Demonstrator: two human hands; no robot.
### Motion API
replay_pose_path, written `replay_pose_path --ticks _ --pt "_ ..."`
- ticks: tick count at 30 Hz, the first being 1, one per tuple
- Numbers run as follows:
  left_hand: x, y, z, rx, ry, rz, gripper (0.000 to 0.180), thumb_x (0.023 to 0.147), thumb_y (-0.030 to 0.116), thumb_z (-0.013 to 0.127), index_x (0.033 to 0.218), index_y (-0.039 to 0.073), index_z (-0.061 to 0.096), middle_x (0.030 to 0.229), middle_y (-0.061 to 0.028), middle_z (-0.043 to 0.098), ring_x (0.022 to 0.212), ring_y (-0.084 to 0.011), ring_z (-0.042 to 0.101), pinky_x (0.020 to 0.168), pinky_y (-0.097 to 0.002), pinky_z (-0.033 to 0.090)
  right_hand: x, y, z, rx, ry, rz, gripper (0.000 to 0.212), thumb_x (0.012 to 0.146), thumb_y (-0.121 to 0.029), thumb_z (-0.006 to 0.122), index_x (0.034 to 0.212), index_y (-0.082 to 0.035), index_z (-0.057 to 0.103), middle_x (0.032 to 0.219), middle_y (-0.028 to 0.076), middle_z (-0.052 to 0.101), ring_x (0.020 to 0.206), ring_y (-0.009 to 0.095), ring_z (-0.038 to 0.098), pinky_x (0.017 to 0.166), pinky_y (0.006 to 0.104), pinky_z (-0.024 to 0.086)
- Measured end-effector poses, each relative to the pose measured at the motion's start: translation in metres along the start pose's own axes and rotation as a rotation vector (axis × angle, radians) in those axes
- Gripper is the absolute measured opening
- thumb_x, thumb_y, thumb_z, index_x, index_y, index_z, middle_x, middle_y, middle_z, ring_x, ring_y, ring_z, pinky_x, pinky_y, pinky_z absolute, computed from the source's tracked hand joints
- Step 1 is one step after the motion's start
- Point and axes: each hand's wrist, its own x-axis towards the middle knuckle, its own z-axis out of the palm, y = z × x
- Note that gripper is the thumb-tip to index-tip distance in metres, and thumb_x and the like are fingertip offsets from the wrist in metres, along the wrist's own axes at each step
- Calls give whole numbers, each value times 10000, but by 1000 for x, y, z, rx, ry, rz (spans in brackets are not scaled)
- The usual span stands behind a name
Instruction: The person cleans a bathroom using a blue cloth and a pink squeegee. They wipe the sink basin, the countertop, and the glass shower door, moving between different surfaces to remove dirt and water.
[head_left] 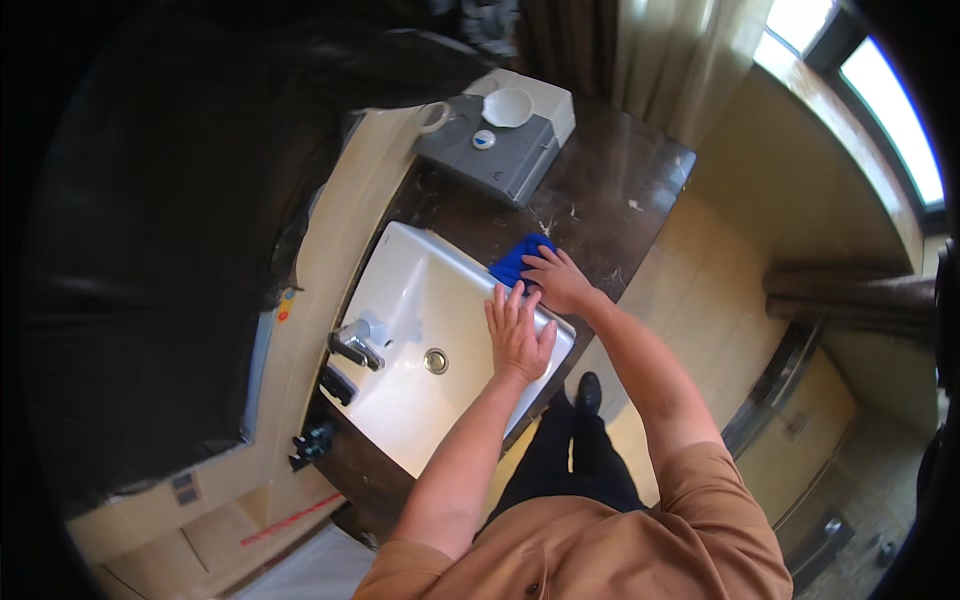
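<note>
My right hand [563, 284] lies over a blue cloth [519, 258] on the dark counter, beside the sink's raised rim. Its fingers are stretched out and apart on the cloth, and part of the cloth is hidden beneath them. Just to the left, my left hand [518, 336] is open with fingers spread, over the right side of the white sink [430, 285]. Whether its palm touches the basin cannot be made out. At the sink's left side stands a chrome faucet [355, 346], and a round metal drain [435, 361] sits in the basin floor.
A grey and white box [490, 160] stands at the back of the dark counter [625, 165], with a white shell-shaped dish [508, 108] on top. Small dark items [315, 443] lie near the faucet. Black sheeting [180, 250] hangs at left. Curtains [680, 60] hang beyond the counter.
</note>
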Motion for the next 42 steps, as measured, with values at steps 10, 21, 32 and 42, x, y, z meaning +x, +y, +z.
replay_pose_path --ticks 10,21,32,42 --pt "1 2 -2 -113 89 -10 524 921 402 651 1340 97 571 1543 -166 411 1521 -436 224 1231 -630 132 -135 26 3 -302 319 447 688 917 -245 664 1537 -63 426 1619 218 345 1451 497 335 1203 602 248" --pt "2 2 -15 -146 11 -100 534 906 419 671 1336 108 604 1568 -139 406 1536 -388 230 1246 -597 134 23 7 -2 -263 -10 -174 623 947 -297 631 1517 -107 467 1622 173 347 1510 432 279 1237 539 231" --pt "2 6 -20 -106 -88 -174 549 900 427 691 1359 138 610 1572 -85 415 1528 -324 268 1257 -552 177 244 -44 23 -264 -224 34 817 980 -499 545 1634 -112 243 1700 213 108 1545 495 74 1243 620 75" --pt "7 10 -20 -103 -58 -177 568 886 423 698 1357 118 609 1560 -91 441 1533 -299 273 1268 -536 168 214 -36 3 -392 -273 -206 738 1017 -462 503 1637 -148 254 1716 189 88 1553 485 63 1250 601 70"
